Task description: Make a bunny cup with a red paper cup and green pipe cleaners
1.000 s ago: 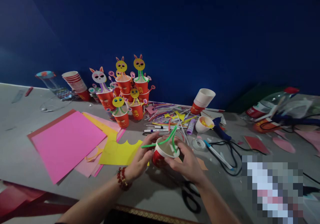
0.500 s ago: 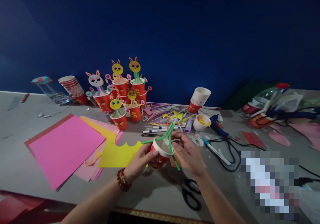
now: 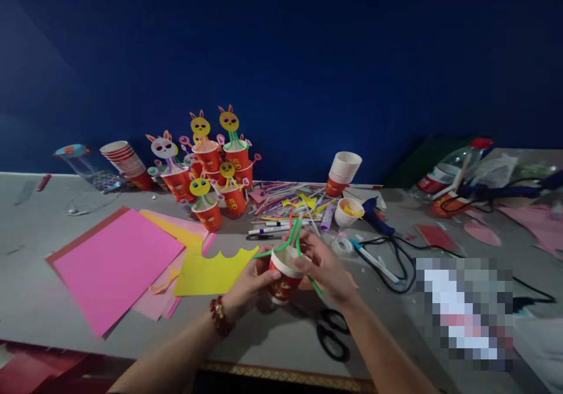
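A red paper cup (image 3: 284, 279) with a white inside is held just above the grey table (image 3: 264, 335), tilted slightly. My left hand (image 3: 248, 282), with a red bead bracelet on the wrist, is wrapped round the cup's left side. Bent green straws (image 3: 290, 240) stick up out of the cup. My right hand (image 3: 323, 265) is closed on the cup's right rim and on a green straw that runs down past it.
Black scissors (image 3: 331, 332) lie near my right wrist. Pink paper (image 3: 112, 262) and yellow paper (image 3: 211, 271) lie to the left. Finished bunny cups (image 3: 211, 171), cup stacks (image 3: 345, 171), loose straws, pens, tape and a glue gun with its cable (image 3: 396, 259) crowd the back.
The cup has tilted and shifted slightly in my hands, and my right hand has moved from over the rim to the cup's right side with a straw. The camera view drifted.
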`<state>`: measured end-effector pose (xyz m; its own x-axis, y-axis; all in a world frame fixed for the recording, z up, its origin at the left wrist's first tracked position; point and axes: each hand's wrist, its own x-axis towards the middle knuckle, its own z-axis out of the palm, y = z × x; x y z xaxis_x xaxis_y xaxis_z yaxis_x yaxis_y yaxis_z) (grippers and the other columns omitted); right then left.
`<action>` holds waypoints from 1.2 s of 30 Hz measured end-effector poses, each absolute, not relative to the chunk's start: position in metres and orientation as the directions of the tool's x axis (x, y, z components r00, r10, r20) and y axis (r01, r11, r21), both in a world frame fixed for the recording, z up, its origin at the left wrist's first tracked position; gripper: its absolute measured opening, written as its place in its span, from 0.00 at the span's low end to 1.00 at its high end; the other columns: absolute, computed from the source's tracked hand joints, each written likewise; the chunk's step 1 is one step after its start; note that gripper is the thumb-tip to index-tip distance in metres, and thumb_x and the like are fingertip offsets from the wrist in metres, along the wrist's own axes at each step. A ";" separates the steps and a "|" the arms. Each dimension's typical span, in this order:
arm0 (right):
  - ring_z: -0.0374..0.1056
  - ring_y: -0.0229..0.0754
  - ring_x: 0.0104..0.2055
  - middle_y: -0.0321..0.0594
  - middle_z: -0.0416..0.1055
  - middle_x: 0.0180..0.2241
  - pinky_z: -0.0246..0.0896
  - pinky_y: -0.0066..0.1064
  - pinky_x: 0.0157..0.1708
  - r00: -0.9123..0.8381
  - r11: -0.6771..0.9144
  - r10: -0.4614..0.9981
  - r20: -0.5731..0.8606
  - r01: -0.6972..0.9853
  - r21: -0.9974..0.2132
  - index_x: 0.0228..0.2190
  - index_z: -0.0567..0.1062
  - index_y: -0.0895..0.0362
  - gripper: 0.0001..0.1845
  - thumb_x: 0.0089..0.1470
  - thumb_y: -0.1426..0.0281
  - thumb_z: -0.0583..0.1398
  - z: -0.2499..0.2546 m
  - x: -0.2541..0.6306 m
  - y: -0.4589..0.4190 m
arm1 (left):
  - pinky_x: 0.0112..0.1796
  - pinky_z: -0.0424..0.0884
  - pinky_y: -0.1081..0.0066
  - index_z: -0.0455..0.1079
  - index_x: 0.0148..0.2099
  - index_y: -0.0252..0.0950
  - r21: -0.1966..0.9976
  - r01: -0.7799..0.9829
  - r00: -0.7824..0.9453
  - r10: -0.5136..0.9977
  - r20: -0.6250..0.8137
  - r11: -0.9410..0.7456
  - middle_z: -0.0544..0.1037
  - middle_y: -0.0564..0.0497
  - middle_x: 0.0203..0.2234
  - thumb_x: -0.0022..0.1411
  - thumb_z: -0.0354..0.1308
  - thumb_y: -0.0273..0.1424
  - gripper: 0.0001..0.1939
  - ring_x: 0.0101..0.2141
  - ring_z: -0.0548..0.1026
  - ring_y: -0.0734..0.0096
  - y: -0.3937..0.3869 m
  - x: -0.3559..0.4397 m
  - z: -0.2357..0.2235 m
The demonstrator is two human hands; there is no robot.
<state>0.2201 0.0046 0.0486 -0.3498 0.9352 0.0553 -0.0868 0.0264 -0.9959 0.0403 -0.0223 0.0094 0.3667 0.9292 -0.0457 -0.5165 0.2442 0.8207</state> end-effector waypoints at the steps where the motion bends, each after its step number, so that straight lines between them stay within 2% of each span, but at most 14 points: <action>1: 0.70 0.50 0.50 0.44 0.73 0.49 0.67 0.39 0.49 -0.382 0.024 0.923 0.050 -0.072 -0.997 0.50 0.70 0.53 0.31 0.47 0.56 0.69 0.051 0.220 0.004 | 0.48 0.70 0.62 0.71 0.51 0.36 0.819 -0.524 0.341 0.939 -0.048 0.232 0.79 0.43 0.45 0.50 0.72 0.40 0.29 0.47 0.76 0.56 -0.022 0.041 0.009; 3: 0.69 0.50 0.53 0.44 0.72 0.52 0.65 0.39 0.52 -0.426 0.058 0.902 0.066 -0.031 -0.998 0.53 0.69 0.54 0.34 0.46 0.58 0.70 0.054 0.220 0.002 | 0.48 0.70 0.62 0.70 0.52 0.36 0.818 -0.542 0.292 0.956 -0.033 0.194 0.79 0.43 0.45 0.48 0.73 0.41 0.31 0.47 0.76 0.56 -0.021 0.041 0.006; 6: 0.68 0.51 0.54 0.44 0.72 0.53 0.65 0.39 0.53 -0.448 0.106 0.889 0.091 0.009 -0.994 0.54 0.68 0.54 0.33 0.49 0.59 0.68 0.055 0.222 0.002 | 0.46 0.70 0.62 0.70 0.52 0.37 0.801 -0.576 0.281 0.960 0.007 0.163 0.78 0.43 0.46 0.47 0.72 0.48 0.34 0.46 0.76 0.55 -0.017 0.034 0.002; 8: 0.68 0.53 0.56 0.46 0.70 0.55 0.65 0.40 0.53 -0.433 0.096 0.899 0.070 0.039 -0.995 0.56 0.66 0.54 0.36 0.48 0.59 0.69 0.056 0.226 0.002 | 0.44 0.71 0.64 0.71 0.49 0.37 0.799 -0.582 0.233 0.972 -0.018 0.154 0.77 0.43 0.45 0.54 0.63 0.54 0.29 0.47 0.75 0.57 -0.010 0.024 0.006; 10: 0.66 0.55 0.59 0.48 0.68 0.58 0.65 0.42 0.54 -0.419 0.115 0.906 0.066 0.092 -0.989 0.57 0.66 0.54 0.40 0.45 0.60 0.70 0.060 0.230 0.002 | 0.45 0.71 0.63 0.72 0.46 0.37 0.828 -0.551 0.133 0.990 -0.038 0.106 0.76 0.43 0.46 0.62 0.55 0.54 0.25 0.48 0.74 0.58 -0.002 0.012 0.020; 13: 0.64 0.56 0.60 0.47 0.69 0.57 0.63 0.44 0.55 -0.448 0.224 0.887 0.112 0.205 -0.953 0.56 0.68 0.52 0.37 0.46 0.62 0.70 0.070 0.232 -0.001 | 0.47 0.69 0.65 0.72 0.47 0.37 0.939 -0.321 0.003 0.991 0.130 -0.122 0.76 0.46 0.44 0.63 0.61 0.42 0.15 0.47 0.73 0.62 0.006 -0.002 0.056; 15: 0.66 0.57 0.58 0.46 0.71 0.55 0.63 0.45 0.55 -0.483 0.287 0.867 0.125 0.276 -0.917 0.55 0.70 0.51 0.35 0.46 0.64 0.70 0.079 0.229 -0.004 | 0.46 0.70 0.66 0.73 0.46 0.36 0.973 -0.136 0.095 0.975 0.201 -0.187 0.76 0.45 0.42 0.63 0.61 0.39 0.14 0.43 0.74 0.63 0.009 -0.004 0.082; 18: 0.68 0.58 0.55 0.47 0.73 0.53 0.63 0.47 0.54 -0.508 0.337 0.851 0.132 0.337 -0.879 0.54 0.71 0.52 0.35 0.44 0.65 0.71 0.089 0.226 -0.005 | 0.41 0.71 0.69 0.75 0.44 0.36 0.938 0.130 0.180 0.938 0.297 -0.322 0.77 0.47 0.39 0.56 0.67 0.38 0.16 0.38 0.74 0.66 0.012 0.003 0.113; 20: 0.69 0.58 0.55 0.48 0.73 0.53 0.63 0.48 0.54 -0.523 0.357 0.841 0.139 0.342 -0.869 0.54 0.71 0.53 0.36 0.43 0.64 0.72 0.095 0.226 -0.004 | 0.35 0.70 0.72 0.75 0.41 0.35 0.922 0.194 0.191 0.935 0.299 -0.334 0.77 0.49 0.33 0.58 0.65 0.38 0.13 0.32 0.73 0.70 0.014 0.010 0.123; 24: 0.69 0.56 0.52 0.47 0.73 0.52 0.64 0.45 0.52 -0.515 0.365 0.839 0.176 0.292 -0.884 0.52 0.73 0.52 0.33 0.45 0.57 0.71 0.106 0.230 0.004 | 0.32 0.69 0.74 0.74 0.40 0.34 0.933 0.173 0.227 0.935 0.273 -0.315 0.76 0.50 0.29 0.61 0.63 0.38 0.12 0.30 0.73 0.70 0.015 0.024 0.128; 26: 0.70 0.51 0.49 0.44 0.74 0.48 0.65 0.41 0.50 -0.466 0.373 0.850 0.245 0.205 -0.905 0.47 0.75 0.53 0.24 0.50 0.57 0.68 0.114 0.230 0.011 | 0.33 0.69 0.73 0.74 0.40 0.34 0.934 0.156 0.258 0.926 0.277 -0.322 0.77 0.50 0.30 0.60 0.64 0.37 0.11 0.31 0.74 0.69 0.015 0.029 0.130; 29: 0.70 0.43 0.39 0.38 0.74 0.34 0.66 0.33 0.41 -0.420 0.370 0.855 0.306 0.079 -0.926 0.34 0.75 0.55 0.11 0.55 0.60 0.64 0.122 0.225 0.021 | 0.33 0.69 0.74 0.73 0.40 0.34 0.928 0.131 0.259 0.916 0.307 -0.348 0.77 0.50 0.29 0.60 0.64 0.35 0.10 0.31 0.74 0.71 0.015 0.033 0.136; 32: 0.68 0.41 0.33 0.35 0.71 0.28 0.64 0.30 0.35 -0.413 0.351 0.858 0.306 0.037 -0.936 0.28 0.73 0.56 0.11 0.54 0.62 0.65 0.123 0.221 0.029 | 0.31 0.68 0.75 0.73 0.37 0.34 0.933 0.107 0.224 0.922 0.315 -0.344 0.75 0.51 0.27 0.59 0.65 0.35 0.09 0.29 0.72 0.72 0.016 0.036 0.142; 36: 0.69 0.42 0.34 0.36 0.72 0.29 0.64 0.31 0.35 -0.437 0.340 0.847 0.302 0.010 -0.940 0.29 0.74 0.55 0.10 0.53 0.62 0.65 0.122 0.219 0.032 | 0.27 0.67 0.76 0.71 0.35 0.34 0.966 -0.034 0.221 0.941 0.256 -0.256 0.72 0.53 0.26 0.57 0.66 0.38 0.13 0.26 0.70 0.74 0.016 0.038 0.143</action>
<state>0.2195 0.0321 0.1219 -0.4372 0.8473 0.3017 0.0100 0.3400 -0.9404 0.0377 0.0161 0.1433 0.2213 0.9409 0.2565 -0.0335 -0.2555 0.9662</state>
